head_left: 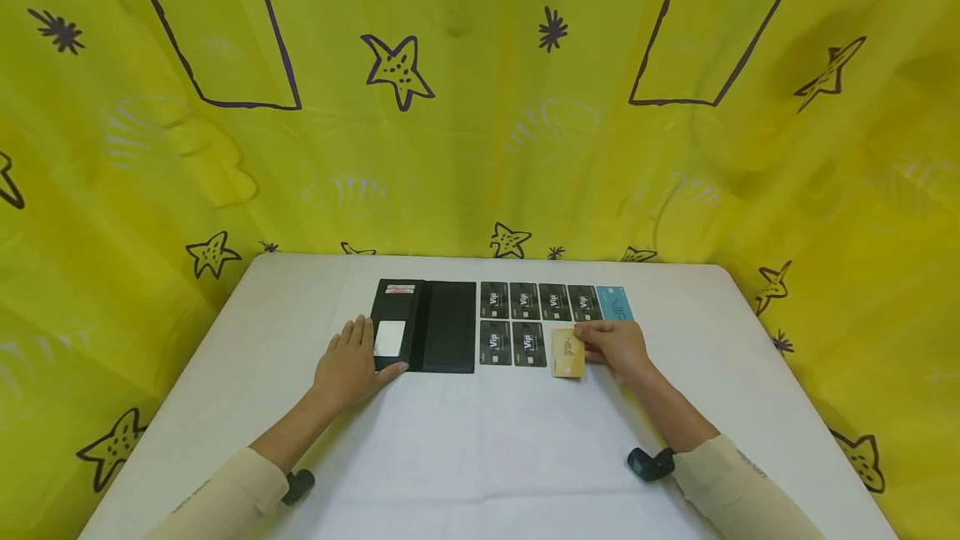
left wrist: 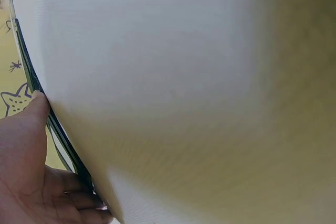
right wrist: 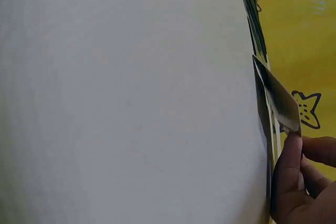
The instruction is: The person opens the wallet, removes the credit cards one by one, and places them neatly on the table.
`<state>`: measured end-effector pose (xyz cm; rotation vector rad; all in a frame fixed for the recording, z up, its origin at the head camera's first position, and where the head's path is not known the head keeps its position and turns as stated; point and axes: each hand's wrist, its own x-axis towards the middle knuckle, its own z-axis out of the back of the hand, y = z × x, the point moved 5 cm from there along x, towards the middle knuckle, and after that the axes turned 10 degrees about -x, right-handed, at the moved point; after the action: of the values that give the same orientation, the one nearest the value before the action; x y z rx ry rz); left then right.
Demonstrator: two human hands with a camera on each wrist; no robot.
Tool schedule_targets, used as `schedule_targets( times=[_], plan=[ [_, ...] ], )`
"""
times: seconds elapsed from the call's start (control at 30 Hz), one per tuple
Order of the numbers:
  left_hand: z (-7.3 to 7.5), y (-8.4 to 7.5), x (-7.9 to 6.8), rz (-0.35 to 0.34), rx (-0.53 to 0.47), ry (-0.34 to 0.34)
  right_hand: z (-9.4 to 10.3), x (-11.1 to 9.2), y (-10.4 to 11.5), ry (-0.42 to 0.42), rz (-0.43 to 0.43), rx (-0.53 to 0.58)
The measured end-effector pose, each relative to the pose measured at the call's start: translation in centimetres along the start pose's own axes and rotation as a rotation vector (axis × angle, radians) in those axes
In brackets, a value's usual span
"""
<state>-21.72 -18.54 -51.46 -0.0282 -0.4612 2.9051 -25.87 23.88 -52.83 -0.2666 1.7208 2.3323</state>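
A black card holder [head_left: 450, 327] lies spread flat on the table, with a white card [head_left: 390, 338] on its left panel. My left hand [head_left: 347, 363] rests at its left side, fingers straight along that edge and thumb at the lower edge. To the right of the holder, my right hand [head_left: 618, 347] pinches a gold card [head_left: 567, 354] by its upper right part. In the right wrist view this card [right wrist: 283, 100] stands tilted off the table, between thumb and fingers. Several black Vip cards [head_left: 495, 342] lie in two rows beside the holder.
A blue card [head_left: 615, 303] ends the back row at the right, partly under or against the last black card. White cloth covers the table [head_left: 480, 448]. Behind its far edge hangs a yellow curtain [head_left: 465, 173] with drawn stars. Dark wrist devices [head_left: 650, 464] sit at both sleeves.
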Motion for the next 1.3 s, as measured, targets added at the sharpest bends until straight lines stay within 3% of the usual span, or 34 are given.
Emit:
schedule_targets(
  times=[0.27,0.43,0.63,1.03,1.3],
  plan=[
    [-0.5,0.3,0.5,0.007,0.010,0.007,-0.2,0.2,0.8,-0.063,0.096,-0.281],
    [-0.4,0.3,0.7,0.010,0.014,0.011,-0.3,0.7,1.0,-0.135,0.176,-0.375],
    [-0.5,0.4,0.5,0.024,0.017,0.036,-0.8,0.9,1.1,-0.178,0.261,-0.408],
    [-0.6,0.4,0.6,0.009,0.011,0.017,-1.2,1.4,1.3,-0.181,0.251,-0.404],
    [-0.5,0.4,0.5,0.023,0.009,0.032,-1.5,1.5,1.6,-0.194,0.231,-0.512]
  ],
)
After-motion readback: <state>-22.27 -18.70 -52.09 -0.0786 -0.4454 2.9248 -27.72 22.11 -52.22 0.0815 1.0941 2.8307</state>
